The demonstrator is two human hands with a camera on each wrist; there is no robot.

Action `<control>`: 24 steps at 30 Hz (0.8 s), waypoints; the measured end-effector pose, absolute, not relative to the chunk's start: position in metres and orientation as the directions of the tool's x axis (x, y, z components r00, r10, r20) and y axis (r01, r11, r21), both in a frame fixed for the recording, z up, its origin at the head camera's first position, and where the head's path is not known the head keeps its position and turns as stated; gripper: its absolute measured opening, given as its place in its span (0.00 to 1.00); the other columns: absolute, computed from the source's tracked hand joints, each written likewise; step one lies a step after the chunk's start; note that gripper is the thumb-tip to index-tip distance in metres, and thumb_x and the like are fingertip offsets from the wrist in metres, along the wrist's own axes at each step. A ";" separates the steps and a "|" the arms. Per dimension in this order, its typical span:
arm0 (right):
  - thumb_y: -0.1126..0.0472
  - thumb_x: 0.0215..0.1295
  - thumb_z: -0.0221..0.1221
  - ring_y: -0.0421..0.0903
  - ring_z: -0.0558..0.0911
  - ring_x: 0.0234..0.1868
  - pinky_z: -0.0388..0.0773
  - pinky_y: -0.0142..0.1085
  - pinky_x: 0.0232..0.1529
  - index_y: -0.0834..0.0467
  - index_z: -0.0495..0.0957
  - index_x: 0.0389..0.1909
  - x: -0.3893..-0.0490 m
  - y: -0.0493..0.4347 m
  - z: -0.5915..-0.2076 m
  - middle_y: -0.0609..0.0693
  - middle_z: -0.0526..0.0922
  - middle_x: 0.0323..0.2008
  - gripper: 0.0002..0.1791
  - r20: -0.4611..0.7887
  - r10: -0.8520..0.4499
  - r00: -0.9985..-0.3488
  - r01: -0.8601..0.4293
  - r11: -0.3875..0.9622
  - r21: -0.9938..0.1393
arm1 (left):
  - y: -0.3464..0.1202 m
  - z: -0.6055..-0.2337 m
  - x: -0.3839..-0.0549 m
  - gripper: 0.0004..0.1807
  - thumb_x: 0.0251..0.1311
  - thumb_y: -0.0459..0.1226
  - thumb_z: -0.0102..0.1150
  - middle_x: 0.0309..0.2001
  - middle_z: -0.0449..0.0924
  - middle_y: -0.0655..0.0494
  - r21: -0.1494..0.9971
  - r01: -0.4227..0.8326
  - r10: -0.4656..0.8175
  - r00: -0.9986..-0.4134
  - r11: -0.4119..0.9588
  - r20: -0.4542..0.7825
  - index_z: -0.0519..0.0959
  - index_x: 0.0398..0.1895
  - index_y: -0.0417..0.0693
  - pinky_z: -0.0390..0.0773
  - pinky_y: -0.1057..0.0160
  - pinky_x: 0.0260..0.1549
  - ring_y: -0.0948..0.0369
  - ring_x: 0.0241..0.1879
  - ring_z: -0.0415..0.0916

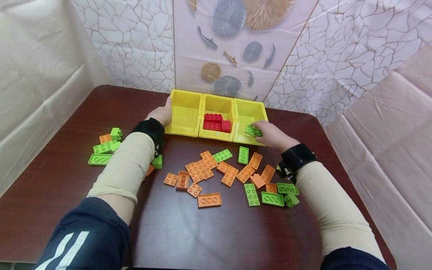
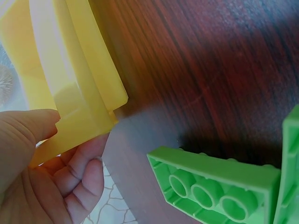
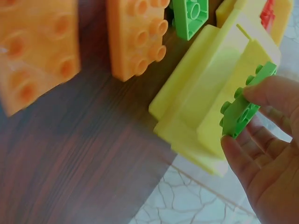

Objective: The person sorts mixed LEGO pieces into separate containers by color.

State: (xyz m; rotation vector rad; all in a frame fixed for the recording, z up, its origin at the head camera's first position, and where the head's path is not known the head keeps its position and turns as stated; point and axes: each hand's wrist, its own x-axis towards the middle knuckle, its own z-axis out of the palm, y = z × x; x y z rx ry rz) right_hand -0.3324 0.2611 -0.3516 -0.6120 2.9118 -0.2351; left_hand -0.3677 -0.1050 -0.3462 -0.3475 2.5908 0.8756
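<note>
Right hand, the nearer, pinches a green, studded, oblong plastic brick at its nine o'clock (head view), long axis one to seven o'clock (right wrist view), over the rightmost yellow plastic compartment; left hand grips the leftmost yellow plastic compartment by its wall.

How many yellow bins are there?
3, in a row: the left bin, held by the left hand; the middle bin, with red bricks inside; the right bin, where the right hand holds a green brick. None seems hidden.
</note>
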 end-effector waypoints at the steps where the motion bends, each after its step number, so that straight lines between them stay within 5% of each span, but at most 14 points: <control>1: 0.68 0.59 0.57 0.58 0.69 0.55 0.66 0.50 0.54 0.69 0.64 0.61 -0.337 0.257 -0.353 0.66 0.69 0.55 0.28 -0.136 -0.412 -0.901 -0.386 0.905 -0.180 | -0.105 -0.348 -0.368 0.49 0.62 0.62 0.01 0.38 0.67 0.44 0.525 -0.344 -0.106 -0.897 0.778 -0.429 0.69 0.56 0.39 0.64 0.55 0.48 0.50 0.43 0.66; 11: 0.74 0.59 0.53 0.59 0.72 0.49 0.68 0.49 0.49 0.70 0.73 0.46 -0.360 0.243 -0.359 0.66 0.75 0.48 0.13 -0.153 -0.474 -0.867 -0.412 0.855 -0.315 | -0.106 -0.344 -0.362 0.48 0.63 0.62 0.02 0.36 0.66 0.44 0.535 -0.328 -0.105 -0.909 0.779 -0.404 0.70 0.55 0.39 0.63 0.54 0.49 0.49 0.43 0.66; 21: 0.63 0.68 0.49 0.52 0.74 0.37 0.67 0.42 0.39 0.66 0.80 0.43 -0.363 0.243 -0.373 0.62 0.79 0.45 0.14 -0.187 -0.442 -0.877 -0.350 0.856 -0.380 | -0.107 -0.350 -0.365 0.48 0.63 0.62 0.01 0.36 0.66 0.45 0.533 -0.310 -0.108 -0.921 0.787 -0.375 0.70 0.54 0.40 0.64 0.54 0.49 0.50 0.42 0.66; 24: 0.61 0.70 0.47 0.49 0.73 0.32 0.66 0.41 0.37 0.64 0.80 0.36 -0.365 0.241 -0.378 0.57 0.79 0.33 0.15 -0.192 -0.437 -0.879 -0.348 0.862 -0.368 | -0.106 -0.351 -0.364 0.50 0.61 0.63 0.01 0.36 0.67 0.45 0.543 -0.316 -0.122 -0.924 0.778 -0.362 0.71 0.51 0.40 0.64 0.55 0.49 0.50 0.42 0.67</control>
